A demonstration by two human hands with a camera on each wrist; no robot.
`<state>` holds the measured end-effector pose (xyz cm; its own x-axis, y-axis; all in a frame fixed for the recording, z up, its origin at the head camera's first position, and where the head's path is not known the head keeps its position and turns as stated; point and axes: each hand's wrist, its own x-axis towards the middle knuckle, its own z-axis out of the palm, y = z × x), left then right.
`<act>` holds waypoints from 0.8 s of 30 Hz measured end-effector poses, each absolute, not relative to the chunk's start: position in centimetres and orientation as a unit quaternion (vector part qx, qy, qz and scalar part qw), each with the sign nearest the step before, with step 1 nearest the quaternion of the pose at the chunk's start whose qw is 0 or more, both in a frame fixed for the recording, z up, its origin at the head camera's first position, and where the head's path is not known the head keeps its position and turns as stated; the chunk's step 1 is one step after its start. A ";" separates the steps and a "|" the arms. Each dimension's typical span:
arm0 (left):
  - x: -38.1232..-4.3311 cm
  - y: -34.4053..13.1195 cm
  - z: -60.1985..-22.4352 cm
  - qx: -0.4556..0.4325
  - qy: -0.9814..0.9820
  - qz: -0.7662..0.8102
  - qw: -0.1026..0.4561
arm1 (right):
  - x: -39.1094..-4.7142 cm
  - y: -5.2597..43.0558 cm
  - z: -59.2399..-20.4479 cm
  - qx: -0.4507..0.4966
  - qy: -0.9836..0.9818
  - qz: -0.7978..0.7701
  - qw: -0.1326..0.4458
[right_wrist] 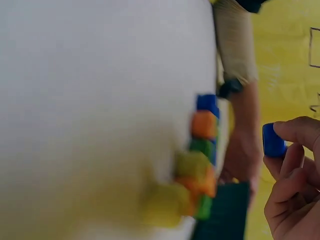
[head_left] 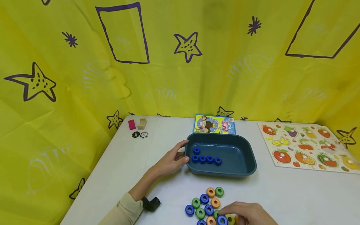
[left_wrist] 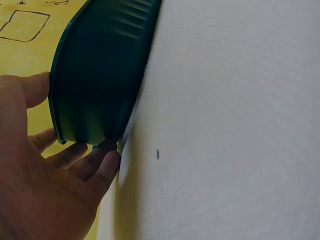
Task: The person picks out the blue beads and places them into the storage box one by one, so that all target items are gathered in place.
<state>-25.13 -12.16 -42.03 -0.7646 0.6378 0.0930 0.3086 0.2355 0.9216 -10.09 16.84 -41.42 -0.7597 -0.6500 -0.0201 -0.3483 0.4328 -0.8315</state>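
My left hand [head_left: 170, 161] holds the left end of a dark teal plastic tub [head_left: 233, 156], its thumb at the rim and its fingers round the end wall [left_wrist: 95, 75]. Several blue ring beads [head_left: 209, 159] sit in the tub's left half. In front of the tub lies a loose group of blue, green, orange and yellow ring beads [head_left: 200, 213]. Over that group's right side, my right hand [head_left: 250, 212] pinches one blue bead [right_wrist: 272, 140] between thumb and fingers, raised above the others in the right wrist view.
Behind the tub lies a colourful picture box [head_left: 215, 125]. A fruit puzzle board [head_left: 305, 147] is at the right. At the far left are a pink block [head_left: 131, 124], a small wooden piece [head_left: 142, 124] and two chips [head_left: 136, 134]. Yellow curtain [head_left: 168, 78] surrounds the white table.
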 end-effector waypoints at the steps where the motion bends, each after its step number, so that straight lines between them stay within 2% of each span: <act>1: -25.1 -12.1 -42.0 0.307 0.770 0.537 0.154 | -10.6 17.0 -40.4 -0.291 0.833 -0.442 0.161; 7: -25.2 -12.0 -42.2 0.300 0.773 0.537 0.154 | -14.8 16.8 -36.7 -0.252 0.867 -0.428 0.035; 9: -25.2 -12.0 -42.2 0.298 0.774 0.537 0.153 | -17.0 16.7 -36.7 -0.253 0.862 -0.439 0.016; 17: -25.2 -12.1 -42.2 0.294 0.778 0.534 0.155 | -25.5 16.1 -39.6 -0.202 0.865 -0.458 0.048; 24: -25.3 -12.1 -42.3 0.298 0.775 0.534 0.159 | -29.2 15.0 -42.0 -0.233 0.883 -0.402 0.062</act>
<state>-25.28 -12.13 -42.26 -0.7722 0.6314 0.0710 0.2912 0.2525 0.9227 -29.24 15.05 -41.96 -0.8837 -0.4617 0.0771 -0.3614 0.5683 -0.7392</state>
